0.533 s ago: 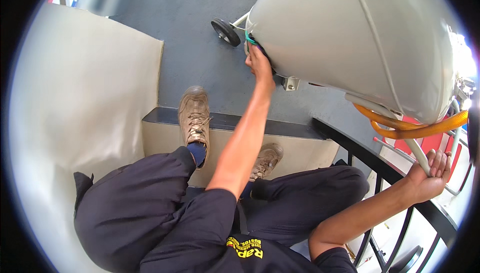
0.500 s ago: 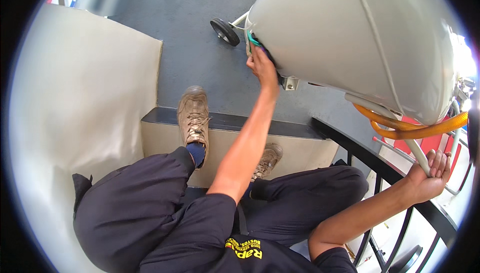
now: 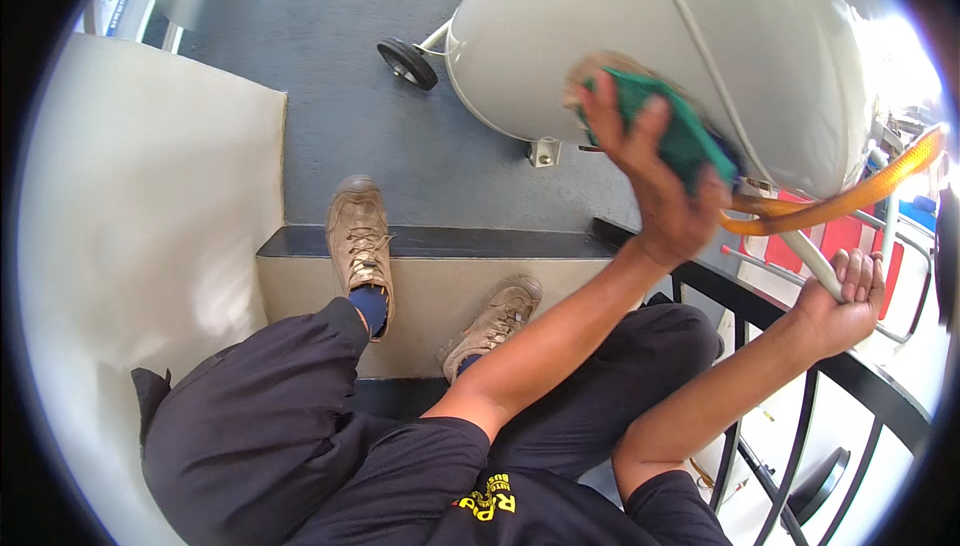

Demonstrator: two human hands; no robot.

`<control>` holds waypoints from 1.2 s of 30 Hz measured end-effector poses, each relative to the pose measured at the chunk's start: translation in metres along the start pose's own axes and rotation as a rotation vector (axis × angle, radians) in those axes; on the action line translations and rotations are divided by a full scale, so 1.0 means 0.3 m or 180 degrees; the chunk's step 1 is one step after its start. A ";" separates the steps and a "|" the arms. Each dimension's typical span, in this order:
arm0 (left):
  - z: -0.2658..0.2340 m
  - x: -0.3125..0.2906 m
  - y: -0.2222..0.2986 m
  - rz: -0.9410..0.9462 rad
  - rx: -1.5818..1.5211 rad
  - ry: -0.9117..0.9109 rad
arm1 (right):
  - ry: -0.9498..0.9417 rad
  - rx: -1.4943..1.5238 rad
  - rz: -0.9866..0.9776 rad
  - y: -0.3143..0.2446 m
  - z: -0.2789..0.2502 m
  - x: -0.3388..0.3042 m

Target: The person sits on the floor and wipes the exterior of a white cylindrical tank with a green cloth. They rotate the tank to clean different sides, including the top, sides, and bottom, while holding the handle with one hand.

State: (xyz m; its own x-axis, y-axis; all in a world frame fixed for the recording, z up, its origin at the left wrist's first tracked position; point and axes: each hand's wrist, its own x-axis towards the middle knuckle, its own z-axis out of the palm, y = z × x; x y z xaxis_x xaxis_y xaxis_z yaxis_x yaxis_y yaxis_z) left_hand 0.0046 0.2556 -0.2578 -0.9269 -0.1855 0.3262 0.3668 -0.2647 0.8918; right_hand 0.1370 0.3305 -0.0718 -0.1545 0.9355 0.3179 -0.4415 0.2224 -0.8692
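A large light-grey tank [image 3: 590, 16] lies tilted in the upper right, a raised seam running along it. My left hand [image 3: 665, 186] presses a folded green cloth [image 3: 655, 111], with a brownish layer at its far edge, against the tank's side; the hand is blurred by motion. Lower right, my right hand [image 3: 845, 296] is wrapped round a pale metal handle bar [image 3: 812, 261] fixed to the tank. An amber hose [image 3: 840, 196] loops close above that hand. A small black wheel [image 3: 408, 64] and a metal bracket [image 3: 544, 153] sit at the tank's lower end.
My shoes [image 3: 358, 231] rest on steps with a dark edge [image 3: 430, 242]. A pale wall [image 3: 170, 176] rises on the left. The black railing [image 3: 850, 391] runs beside my right arm. Grey floor [image 3: 330, 76] lies ahead, and a red-and-metal frame [image 3: 845, 236] stands beyond the railing.
My left hand has moved right with the green cloth, from the tank's lower end toward its seam. The tank has shifted slightly left in view. My right hand still grips the handle.
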 end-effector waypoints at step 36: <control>-0.055 -0.094 -0.076 0.0240 0.0401 -0.0577 | 0.0447 -0.0158 -0.0128 0.037 0.099 -0.049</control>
State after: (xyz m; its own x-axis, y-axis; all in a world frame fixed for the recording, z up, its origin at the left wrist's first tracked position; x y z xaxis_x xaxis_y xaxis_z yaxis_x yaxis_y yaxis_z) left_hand 0.0237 0.2512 -0.2927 -0.9005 -0.0243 0.4341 0.4332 -0.1341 0.8913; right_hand 0.1083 0.3111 -0.0749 -0.0109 0.9540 0.2997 -0.4000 0.2706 -0.8757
